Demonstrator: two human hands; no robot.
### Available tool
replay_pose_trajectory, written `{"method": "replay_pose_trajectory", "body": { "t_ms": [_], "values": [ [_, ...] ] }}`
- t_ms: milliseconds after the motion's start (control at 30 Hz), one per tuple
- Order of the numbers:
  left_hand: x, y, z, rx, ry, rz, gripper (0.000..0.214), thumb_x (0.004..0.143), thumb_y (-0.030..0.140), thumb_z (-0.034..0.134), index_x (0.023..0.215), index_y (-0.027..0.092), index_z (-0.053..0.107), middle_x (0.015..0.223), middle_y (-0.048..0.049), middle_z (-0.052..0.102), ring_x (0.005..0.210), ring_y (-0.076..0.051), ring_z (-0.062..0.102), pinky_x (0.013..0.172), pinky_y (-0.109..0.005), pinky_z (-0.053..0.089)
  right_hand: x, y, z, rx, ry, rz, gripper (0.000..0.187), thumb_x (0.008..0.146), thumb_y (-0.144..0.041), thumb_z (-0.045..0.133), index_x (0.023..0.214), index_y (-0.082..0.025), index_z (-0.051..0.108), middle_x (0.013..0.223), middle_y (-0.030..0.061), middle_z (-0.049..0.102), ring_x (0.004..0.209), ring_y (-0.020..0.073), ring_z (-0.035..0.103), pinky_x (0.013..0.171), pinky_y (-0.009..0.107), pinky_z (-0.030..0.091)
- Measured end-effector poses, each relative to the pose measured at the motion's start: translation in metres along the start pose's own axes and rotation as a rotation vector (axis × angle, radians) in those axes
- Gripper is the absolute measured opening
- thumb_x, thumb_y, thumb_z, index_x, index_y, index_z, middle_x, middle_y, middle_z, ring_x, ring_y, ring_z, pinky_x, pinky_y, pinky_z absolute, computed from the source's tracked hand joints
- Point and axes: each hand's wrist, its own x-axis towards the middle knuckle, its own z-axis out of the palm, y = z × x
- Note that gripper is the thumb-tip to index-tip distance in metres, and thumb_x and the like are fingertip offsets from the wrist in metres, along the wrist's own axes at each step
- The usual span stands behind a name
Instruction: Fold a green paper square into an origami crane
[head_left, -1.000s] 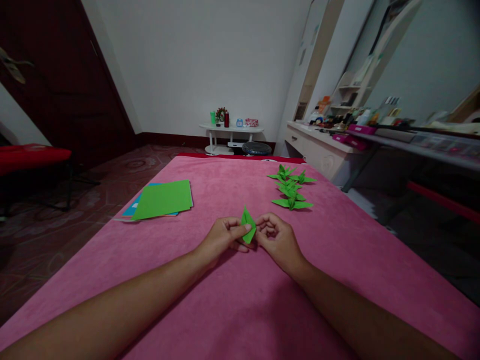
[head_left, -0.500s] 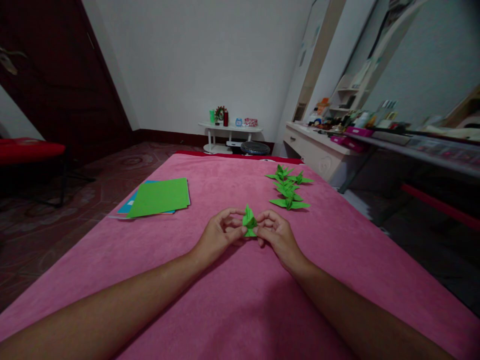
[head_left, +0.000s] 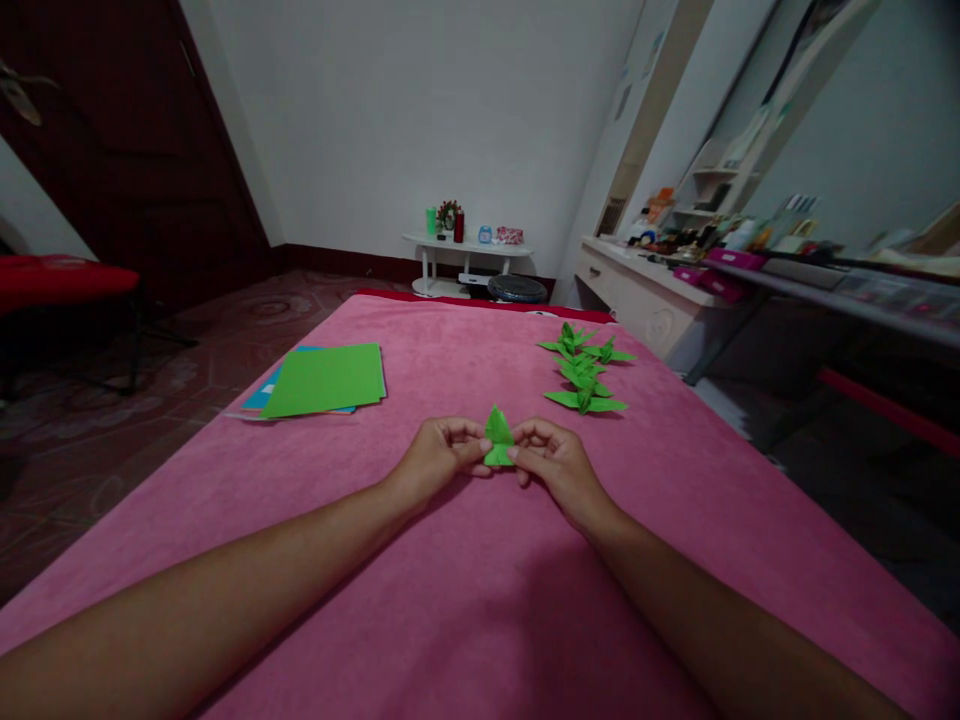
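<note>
A small piece of folded green paper (head_left: 498,432) with a pointed top is pinched between both hands, just over the pink cloth (head_left: 465,560). My left hand (head_left: 448,448) grips its left edge, thumb in front and fingers behind. On the opposite edge, my right hand (head_left: 553,455) pinches it in the same way. Several finished green paper cranes (head_left: 583,372) lie in a cluster beyond my right hand. Off to the left rests a stack of square paper, with a green sheet (head_left: 330,380) on top and blue paper (head_left: 264,393) showing underneath.
A low white table (head_left: 469,245) bearing a red bottle (head_left: 459,227) and a green cup (head_left: 430,221) stands by the far wall. A cluttered dresser (head_left: 637,285) runs along the right. At left are a red seat (head_left: 67,285) and a dark door (head_left: 127,130).
The folded paper now looks flatter, its front a smooth pointed shape where layers stood out before. Both hands keep their hold. The camera view has shifted slightly.
</note>
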Motion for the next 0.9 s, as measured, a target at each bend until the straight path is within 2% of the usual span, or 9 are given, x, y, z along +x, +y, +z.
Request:
{"method": "replay_pose_trajectory", "body": {
  "t_ms": [267,500,900],
  "values": [
    [-0.0004,0.0034,-0.0030,0.047,-0.039,-0.063,0.027,0.056,0.022,0.080,0.075,0.008,0.069,0.066,-0.0055,0.069,0.058,-0.013,0.064,0.064,-0.026,0.053,0.0010,0.0031,-0.0047,-0.017,-0.011,0.017,0.017,0.066,-0.026,0.070,0.076,-0.016,0.061,0.051,-0.0049,0.056,0.043,0.0088,0.053,0.046,0.021,0.041],
    [-0.0005,0.0021,-0.0039,0.056,-0.030,-0.049,0.025,0.058,0.024,0.079,0.074,0.008,0.068,0.065,-0.0062,0.069,0.060,-0.014,0.065,0.067,-0.029,0.053,0.0015,0.0019,-0.0055,-0.014,-0.051,0.020,0.011,0.065,-0.022,0.070,0.071,-0.016,0.062,0.055,-0.0034,0.060,0.047,0.0106,0.057,0.051,0.024,0.046],
    [-0.0009,-0.0005,-0.0050,0.097,-0.057,-0.019,0.016,0.061,0.019,0.073,0.074,0.010,0.069,0.062,-0.0049,0.068,0.060,-0.015,0.065,0.066,-0.027,0.052,0.0010,0.0016,-0.0058,0.004,-0.086,0.028,0.009,0.067,-0.019,0.067,0.074,-0.015,0.062,0.056,-0.0033,0.060,0.047,0.0100,0.057,0.052,0.023,0.046]
  ]
}}
